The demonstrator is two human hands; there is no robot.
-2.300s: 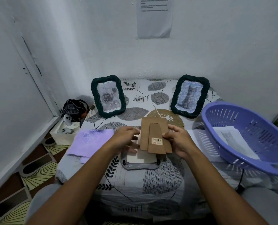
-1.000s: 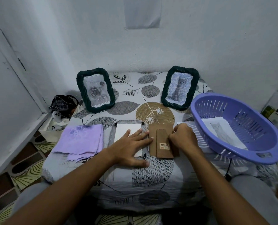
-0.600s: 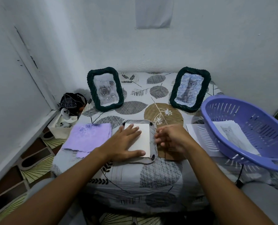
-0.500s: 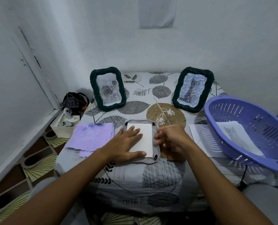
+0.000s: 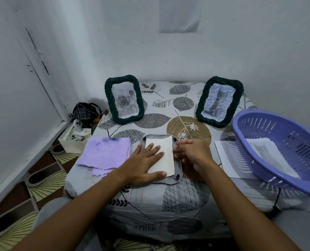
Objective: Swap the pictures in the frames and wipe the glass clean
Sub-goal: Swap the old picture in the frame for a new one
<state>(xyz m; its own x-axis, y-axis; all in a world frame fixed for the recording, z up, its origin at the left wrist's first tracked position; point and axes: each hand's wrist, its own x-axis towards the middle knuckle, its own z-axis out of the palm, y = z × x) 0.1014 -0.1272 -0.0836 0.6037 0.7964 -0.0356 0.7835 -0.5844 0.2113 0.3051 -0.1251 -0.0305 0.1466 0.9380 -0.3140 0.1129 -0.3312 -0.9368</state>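
A grey frame (image 5: pixel 178 172) lies face down at the table's front middle, its back open and a white picture (image 5: pixel 166 151) lying in it. My left hand (image 5: pixel 145 163) lies flat on that picture with the fingers spread. My right hand (image 5: pixel 191 156) has bent fingers whose tips touch the picture's right edge; its thumb is hidden. Most of the brown backing board is covered by that hand. Two dark green frames stand at the back: one with a rose picture (image 5: pixel 124 99), one with a cat picture (image 5: pixel 219 101). A purple cloth (image 5: pixel 105 154) lies left of the open frame.
A purple plastic basket (image 5: pixel 284 134) at the right holds a cat print (image 5: pixel 264 151) and sits partly on a white sheet (image 5: pixel 226 160). The table (image 5: pixel 183 194) has a leaf-patterned cover. A small white box with controllers (image 5: pixel 74 136) stands on the floor at the left.
The brown backing board came off the face-down frame and was laid to its right. My left hand settled flat on the bared picture, and my right hand moved to the picture's right edge.
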